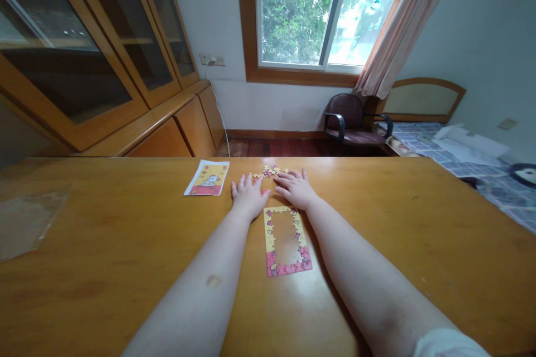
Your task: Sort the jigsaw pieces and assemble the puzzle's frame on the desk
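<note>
Both my arms reach across a wooden table. My left hand lies flat with fingers spread, holding nothing, just left of a small pile of loose puzzle pieces. Flat and open too, my right hand has its fingertips touching the near edge of that pile. Between my forearms lies a yellow and pink puzzle frame; its border is assembled and its middle is bare. A picture card showing a cartoon animal on yellow and red lies to the left of my left hand.
A clear plastic sheet lies at the table's left edge. Wooden glass-door cabinets line the left wall. Beyond the table are a dark armchair, a window with a curtain, and a bed on the right.
</note>
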`<state>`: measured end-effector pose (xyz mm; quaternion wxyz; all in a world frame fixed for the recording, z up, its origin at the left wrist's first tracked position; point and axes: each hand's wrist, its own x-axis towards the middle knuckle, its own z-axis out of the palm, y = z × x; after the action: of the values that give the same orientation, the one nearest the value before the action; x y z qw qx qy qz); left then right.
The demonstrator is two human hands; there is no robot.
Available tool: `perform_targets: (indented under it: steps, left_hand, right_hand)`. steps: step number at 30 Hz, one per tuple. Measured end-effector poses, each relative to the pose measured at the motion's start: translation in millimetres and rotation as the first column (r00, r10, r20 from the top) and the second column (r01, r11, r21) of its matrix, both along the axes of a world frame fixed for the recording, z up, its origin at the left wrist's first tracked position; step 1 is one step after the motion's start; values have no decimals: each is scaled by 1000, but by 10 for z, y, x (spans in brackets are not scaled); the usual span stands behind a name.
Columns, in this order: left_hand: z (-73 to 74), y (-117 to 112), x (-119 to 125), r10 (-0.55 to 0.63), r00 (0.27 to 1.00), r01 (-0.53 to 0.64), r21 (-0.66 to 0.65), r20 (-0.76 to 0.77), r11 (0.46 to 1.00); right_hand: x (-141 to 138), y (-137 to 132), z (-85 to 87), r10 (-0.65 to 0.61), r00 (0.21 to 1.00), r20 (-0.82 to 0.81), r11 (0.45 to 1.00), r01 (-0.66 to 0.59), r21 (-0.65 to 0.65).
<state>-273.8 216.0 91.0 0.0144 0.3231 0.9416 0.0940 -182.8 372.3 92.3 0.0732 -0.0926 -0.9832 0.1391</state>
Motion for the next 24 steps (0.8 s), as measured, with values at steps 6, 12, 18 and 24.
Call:
perform_targets:
  steps: [6,12,18,24]
  left_hand:
    - [-5,7,-4,-10,1000,10,7,-7,1000]
    - [53,4,-11,51,999,-52,91,10,995]
    - [122,-61,-65,204,979,-202,259,19,945]
    - [117,-80,-84,222,974,-226,272,45,935]
  right_hand:
    - [-5,-4,5,-21,1000,-6,1000,21,-9]
    - [-16,8,-1,-23,999,-25,999,23,-23]
    - [-20,14,-33,-66,997,-51,997,64,-42]
    - [-95,80,-49,-155,986,-55,987,153,-52]
